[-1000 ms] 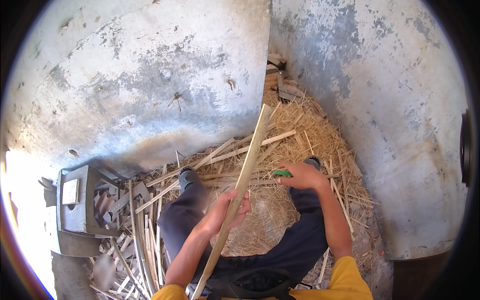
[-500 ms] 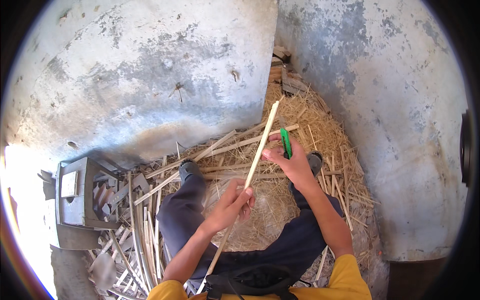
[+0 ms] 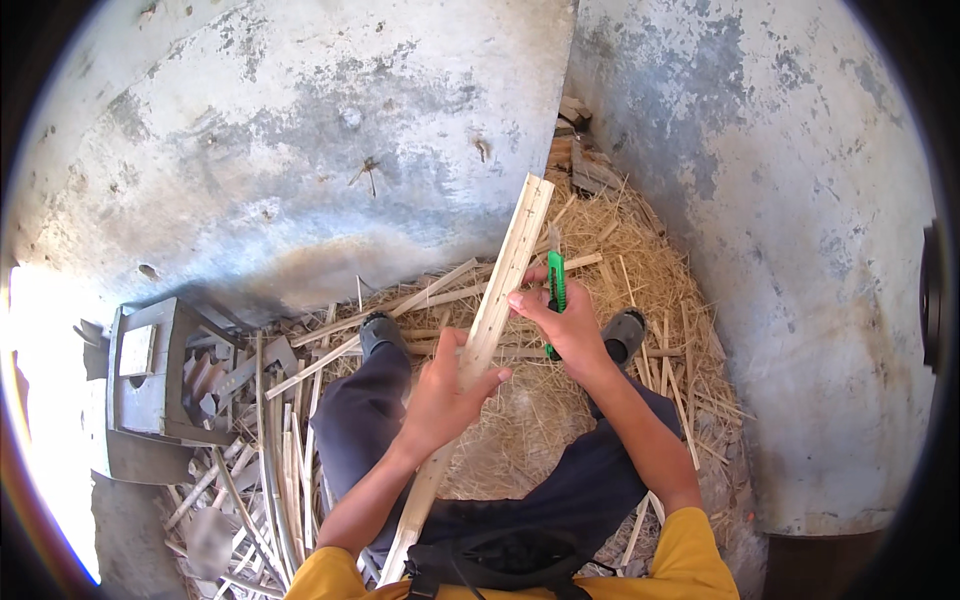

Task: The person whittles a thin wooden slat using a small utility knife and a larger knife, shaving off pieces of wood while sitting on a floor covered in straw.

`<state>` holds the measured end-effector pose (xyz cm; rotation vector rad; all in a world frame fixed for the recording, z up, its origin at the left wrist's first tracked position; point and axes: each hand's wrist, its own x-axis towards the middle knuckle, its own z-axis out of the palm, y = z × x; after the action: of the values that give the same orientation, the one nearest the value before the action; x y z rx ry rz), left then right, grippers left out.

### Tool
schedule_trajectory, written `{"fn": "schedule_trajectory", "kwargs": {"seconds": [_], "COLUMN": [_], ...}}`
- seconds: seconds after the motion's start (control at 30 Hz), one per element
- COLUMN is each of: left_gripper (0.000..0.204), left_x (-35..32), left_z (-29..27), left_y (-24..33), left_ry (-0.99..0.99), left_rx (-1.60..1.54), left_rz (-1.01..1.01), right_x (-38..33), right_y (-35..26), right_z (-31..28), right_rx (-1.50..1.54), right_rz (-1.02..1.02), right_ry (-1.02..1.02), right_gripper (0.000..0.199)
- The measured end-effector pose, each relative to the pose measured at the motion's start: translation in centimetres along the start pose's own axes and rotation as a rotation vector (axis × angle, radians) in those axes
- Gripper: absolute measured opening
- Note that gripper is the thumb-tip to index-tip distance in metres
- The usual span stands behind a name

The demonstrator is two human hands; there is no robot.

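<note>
A long, pale wooden strip slants up and away from my lap, its broad face turned to me with a row of small dark marks along it. My left hand cradles its middle, the thumb spread across and the other fingers partly hidden. In my right hand is a green utility knife, held upright with its blade pointing away. That hand's thumb rests against the strip's right edge; the fingertips behind are partly covered.
Straw-like shavings cover the floor between and beyond my boots. Several loose wood strips lie to the left, by a grey wooden box. Worn walls stand ahead and to the right.
The strip has been rolled from its narrow edge to its broad face. My left hand has shifted slightly left and its thumb has spread. The knife has moved a little left and stands more upright.
</note>
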<state>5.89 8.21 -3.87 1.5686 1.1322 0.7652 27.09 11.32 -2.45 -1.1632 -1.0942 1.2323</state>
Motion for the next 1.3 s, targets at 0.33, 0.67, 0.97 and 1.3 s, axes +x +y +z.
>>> {"fn": "schedule_trajectory", "kwargs": {"seconds": [0.33,0.67,0.97,1.3], "left_gripper": [0.072,0.042,0.03,0.028], "left_x": [-1.0,-1.2,-1.1,-0.9], "left_z": [-1.5,0.5,0.7,0.9], "left_y": [-2.7,-4.2,-2.9,-3.1], "left_ry": [-0.21,-0.061,-0.094,-0.079], "left_rx": [0.235,0.166,-0.115,-0.191], "left_rz": [0.091,0.116,-0.042,-0.002], "right_x": [0.7,-1.1,-4.5,-4.8], "right_y": [0.5,1.1,1.5,2.0], "right_z": [-2.3,-3.9,-3.4,-2.4], "right_rx": [0.024,-0.221,-0.725,-0.887], "right_rz": [0.017,-0.275,-0.453,-0.648], "right_ry": [0.196,0.158,-0.102,-0.113], "right_gripper": [0.04,0.04,0.029,0.031]}}
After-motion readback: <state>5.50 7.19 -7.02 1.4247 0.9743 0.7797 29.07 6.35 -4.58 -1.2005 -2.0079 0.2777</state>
